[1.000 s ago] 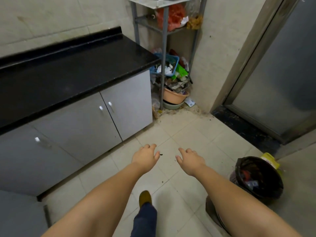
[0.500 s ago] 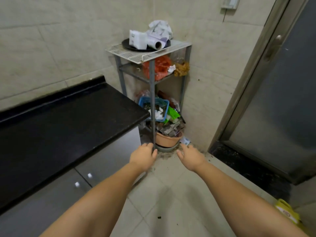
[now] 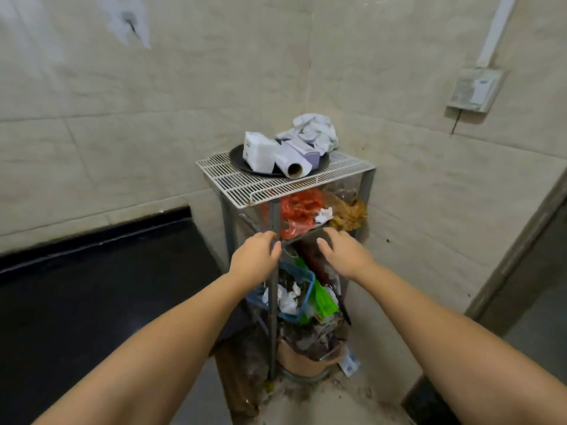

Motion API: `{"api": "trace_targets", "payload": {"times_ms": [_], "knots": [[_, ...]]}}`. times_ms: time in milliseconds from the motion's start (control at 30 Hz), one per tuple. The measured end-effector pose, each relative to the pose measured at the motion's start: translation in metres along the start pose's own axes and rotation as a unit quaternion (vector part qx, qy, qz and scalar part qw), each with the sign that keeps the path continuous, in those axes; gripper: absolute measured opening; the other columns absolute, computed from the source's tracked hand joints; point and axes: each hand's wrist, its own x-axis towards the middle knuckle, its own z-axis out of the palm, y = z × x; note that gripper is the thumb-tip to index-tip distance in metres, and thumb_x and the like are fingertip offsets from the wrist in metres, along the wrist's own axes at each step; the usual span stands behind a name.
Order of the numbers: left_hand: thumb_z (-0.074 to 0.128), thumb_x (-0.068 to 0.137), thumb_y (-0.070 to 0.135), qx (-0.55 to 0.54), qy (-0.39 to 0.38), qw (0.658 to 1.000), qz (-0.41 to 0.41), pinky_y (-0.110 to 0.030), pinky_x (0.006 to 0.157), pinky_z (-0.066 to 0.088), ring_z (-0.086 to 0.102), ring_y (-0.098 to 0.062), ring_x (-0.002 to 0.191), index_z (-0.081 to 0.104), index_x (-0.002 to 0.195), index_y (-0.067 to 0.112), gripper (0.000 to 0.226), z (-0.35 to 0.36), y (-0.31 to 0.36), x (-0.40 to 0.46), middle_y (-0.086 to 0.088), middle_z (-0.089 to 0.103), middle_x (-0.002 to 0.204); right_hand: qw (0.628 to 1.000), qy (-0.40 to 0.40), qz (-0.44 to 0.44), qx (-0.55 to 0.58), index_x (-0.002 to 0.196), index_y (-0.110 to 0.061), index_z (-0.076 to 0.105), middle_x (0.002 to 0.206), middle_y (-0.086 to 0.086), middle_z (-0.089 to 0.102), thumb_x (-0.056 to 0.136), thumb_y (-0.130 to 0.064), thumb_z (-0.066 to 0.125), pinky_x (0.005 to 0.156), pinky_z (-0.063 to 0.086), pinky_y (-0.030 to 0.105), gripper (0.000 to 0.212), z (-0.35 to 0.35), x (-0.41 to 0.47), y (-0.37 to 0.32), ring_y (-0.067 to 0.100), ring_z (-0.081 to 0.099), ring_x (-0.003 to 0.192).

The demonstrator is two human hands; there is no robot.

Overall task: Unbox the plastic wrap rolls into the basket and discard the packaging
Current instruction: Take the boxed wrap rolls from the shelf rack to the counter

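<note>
On top of a metal rack [image 3: 365, 185] in the corner sits a dark round basket [image 3: 237, 157]. In it lie a white box [image 3: 258, 152], a plastic wrap roll [image 3: 290, 163] with its cardboard core facing me, a purple-and-white box [image 3: 305, 151] and crumpled white packaging [image 3: 316, 130]. My left hand [image 3: 256, 259] and my right hand [image 3: 343, 253] are stretched out in front of the rack's middle shelf, below the basket. Both hold nothing and their fingers are loosely apart.
A black countertop [image 3: 92, 286] lies to the left of the rack. The rack's lower shelves hold red and brown bags [image 3: 302, 210], a blue basket [image 3: 291, 289] of clutter and a pink basin [image 3: 302, 361]. A door frame [image 3: 521, 250] stands on the right.
My view has risen from the floor to the rack and come closer to it. Both hands have lifted from floor level to the rack's middle shelf. The bin is out of view.
</note>
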Motion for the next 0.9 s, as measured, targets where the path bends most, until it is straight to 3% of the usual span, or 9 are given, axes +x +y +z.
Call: {"api": "trace_targets", "payload": {"times_ms": [67, 200, 367, 500, 600, 767, 833, 900], "knots": [[0.041, 0.094, 0.036, 0.000, 0.035, 0.999, -0.011, -0.038, 0.080, 0.048, 0.058, -0.027, 0.105, 0.054, 0.119, 0.016, 0.034, -0.009, 0.000, 0.039, -0.007, 0.061, 0.115, 0.999, 0.028, -0.031, 0.015, 0.140, -0.015, 0.036, 0.139, 0.017, 0.047, 0.096, -0.044, 0.032, 0.097, 0.043, 0.043, 0.052, -0.021, 0.047, 0.000, 0.034, 0.048, 0.124], [0.042, 0.092, 0.034, -0.007, 0.100, 0.995, -0.029, -0.035, 0.072, 0.048, 0.060, -0.023, 0.092, 0.059, 0.106, 0.015, 0.028, -0.033, -0.010, 0.111, -0.006, 0.064, 0.102, 0.992, 0.082, -0.078, 0.059, 0.135, -0.012, 0.042, 0.135, 0.017, 0.050, 0.096, -0.040, 0.034, 0.097, 0.042, 0.043, 0.049, -0.054, 0.133, -0.014, 0.034, 0.049, 0.122], [0.041, 0.093, 0.031, -0.027, 0.139, 0.989, -0.044, -0.038, 0.071, 0.053, 0.061, -0.022, 0.086, 0.057, 0.115, 0.014, 0.032, -0.052, -0.023, 0.189, -0.009, 0.064, 0.105, 0.987, 0.090, -0.083, 0.100, 0.142, -0.010, 0.025, 0.138, 0.020, 0.046, 0.096, -0.039, 0.033, 0.096, 0.044, 0.046, 0.056, -0.069, 0.221, -0.027, 0.038, 0.049, 0.118], [0.040, 0.093, 0.033, -0.032, 0.113, 0.990, -0.075, -0.041, 0.088, 0.046, 0.053, -0.031, 0.110, 0.040, 0.136, 0.013, 0.047, -0.050, -0.035, 0.252, -0.017, 0.048, 0.131, 0.992, 0.021, -0.003, 0.125, 0.147, -0.014, 0.010, 0.148, 0.023, 0.034, 0.091, -0.054, 0.033, 0.100, 0.038, 0.043, 0.073, -0.055, 0.276, -0.035, 0.039, 0.043, 0.127], [0.043, 0.092, 0.032, -0.046, 0.104, 0.986, -0.122, -0.045, 0.098, 0.040, 0.042, -0.038, 0.124, 0.028, 0.142, 0.013, 0.055, -0.045, -0.036, 0.290, -0.020, 0.034, 0.142, 0.994, -0.040, 0.007, 0.097, 0.148, -0.021, 0.002, 0.149, 0.021, 0.033, 0.083, -0.065, 0.036, 0.102, 0.039, 0.045, 0.085, -0.042, 0.304, -0.053, 0.039, 0.042, 0.128], [0.051, 0.088, 0.041, -0.050, 0.098, 0.976, -0.189, -0.048, 0.096, 0.042, 0.039, -0.040, 0.123, 0.030, 0.138, 0.012, 0.061, -0.032, -0.025, 0.317, -0.020, 0.028, 0.141, 0.993, -0.097, -0.018, -0.058, 0.146, -0.024, -0.003, 0.141, 0.023, 0.036, 0.083, -0.046, 0.051, 0.077, 0.040, 0.037, 0.086, -0.022, 0.323, -0.071, 0.034, 0.047, 0.119], [0.054, 0.085, 0.048, -0.041, 0.112, 0.971, -0.208, -0.048, 0.096, 0.043, 0.040, -0.040, 0.123, 0.033, 0.137, 0.012, 0.066, -0.030, -0.020, 0.325, -0.019, 0.029, 0.140, 0.993, -0.105, -0.007, -0.056, 0.147, -0.024, -0.007, 0.142, 0.026, 0.033, 0.086, -0.034, 0.050, 0.077, 0.041, 0.037, 0.084, -0.020, 0.327, -0.070, 0.034, 0.050, 0.115], [0.055, 0.082, 0.052, -0.039, 0.118, 0.965, -0.229, -0.047, 0.093, 0.044, 0.041, -0.039, 0.120, 0.037, 0.133, 0.011, 0.067, -0.027, -0.014, 0.332, -0.018, 0.031, 0.136, 0.993, -0.115, -0.001, -0.022, 0.147, -0.021, -0.011, 0.144, 0.026, 0.030, 0.087, -0.029, 0.047, 0.087, 0.044, 0.038, 0.084, -0.022, 0.330, -0.065, 0.035, 0.049, 0.117]]}}
